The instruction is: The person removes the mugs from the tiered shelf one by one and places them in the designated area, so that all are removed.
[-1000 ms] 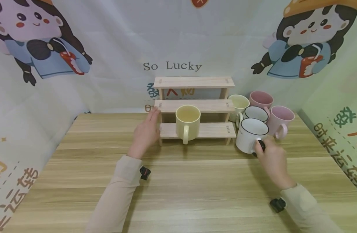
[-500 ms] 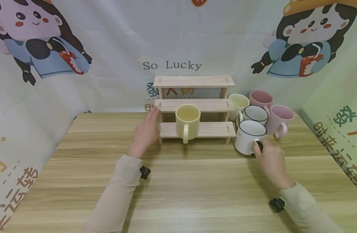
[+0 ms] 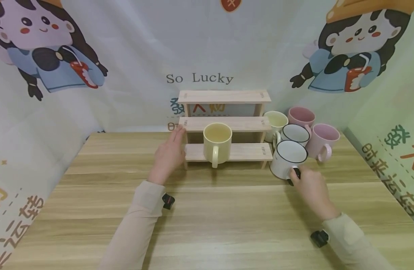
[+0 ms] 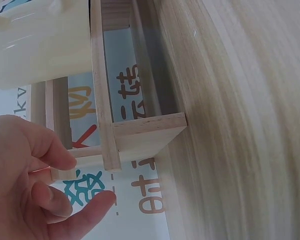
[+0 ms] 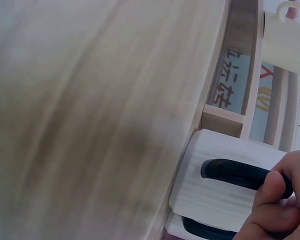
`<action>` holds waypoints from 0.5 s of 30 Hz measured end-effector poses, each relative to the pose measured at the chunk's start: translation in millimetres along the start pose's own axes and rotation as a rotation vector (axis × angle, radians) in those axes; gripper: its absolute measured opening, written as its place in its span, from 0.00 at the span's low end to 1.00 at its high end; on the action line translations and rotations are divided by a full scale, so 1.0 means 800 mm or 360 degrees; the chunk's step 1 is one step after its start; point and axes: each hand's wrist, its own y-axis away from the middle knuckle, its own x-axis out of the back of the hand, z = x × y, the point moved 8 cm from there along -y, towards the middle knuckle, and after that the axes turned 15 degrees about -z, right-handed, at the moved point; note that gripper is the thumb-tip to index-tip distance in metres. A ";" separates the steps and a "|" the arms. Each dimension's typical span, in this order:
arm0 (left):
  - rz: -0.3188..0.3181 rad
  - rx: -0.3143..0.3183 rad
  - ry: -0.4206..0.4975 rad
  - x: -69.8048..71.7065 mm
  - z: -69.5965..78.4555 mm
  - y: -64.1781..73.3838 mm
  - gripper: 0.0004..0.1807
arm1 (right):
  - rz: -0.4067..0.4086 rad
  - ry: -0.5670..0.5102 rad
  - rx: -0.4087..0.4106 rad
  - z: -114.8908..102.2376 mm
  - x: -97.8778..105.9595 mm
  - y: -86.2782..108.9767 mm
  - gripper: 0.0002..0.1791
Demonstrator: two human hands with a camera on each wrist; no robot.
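My right hand (image 3: pixel 309 187) pinches the black handle of a white mug (image 3: pixel 284 164) with a black rim. The mug is upright, just off the rack's right front corner. The right wrist view shows thumb and fingers at the top end of the handle (image 5: pixel 235 172). My left hand (image 3: pixel 168 155) has its fingers extended at the left end of a three-step wooden rack (image 3: pixel 224 123), fingertips right at the middle shelf's end. A yellow mug (image 3: pixel 217 146) stands on the rack's lowest shelf, handle facing the front.
Behind the held mug cluster a second black-rimmed white mug (image 3: pixel 294 133), a pale yellow cup (image 3: pixel 272 129), a dark pink mug (image 3: pixel 300 115) and a light pink mug (image 3: pixel 323 140). A printed cloth (image 3: pixel 136 75) hangs behind the wooden table (image 3: pixel 200 217).
My right hand has moved the white mug a little leftward, toward the rack and away from the light pink mug. The left hand keeps its place at the rack's left end.
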 end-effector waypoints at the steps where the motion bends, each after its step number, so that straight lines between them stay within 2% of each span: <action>1: -0.0003 0.0002 0.0003 -0.001 0.000 0.000 0.39 | -0.0006 -0.0001 0.0000 0.000 0.000 0.000 0.18; 8: -0.0009 0.0024 0.0035 -0.001 -0.004 0.000 0.40 | -0.0124 0.0016 -0.0020 -0.003 0.006 -0.007 0.20; 10: -0.0017 0.0023 0.0032 -0.002 -0.003 -0.001 0.40 | -0.0040 0.0073 -0.0017 -0.006 0.014 -0.006 0.22; 15: -0.0036 0.0021 0.0026 -0.003 -0.002 -0.002 0.40 | 0.0353 0.0179 0.0022 -0.015 0.043 0.002 0.19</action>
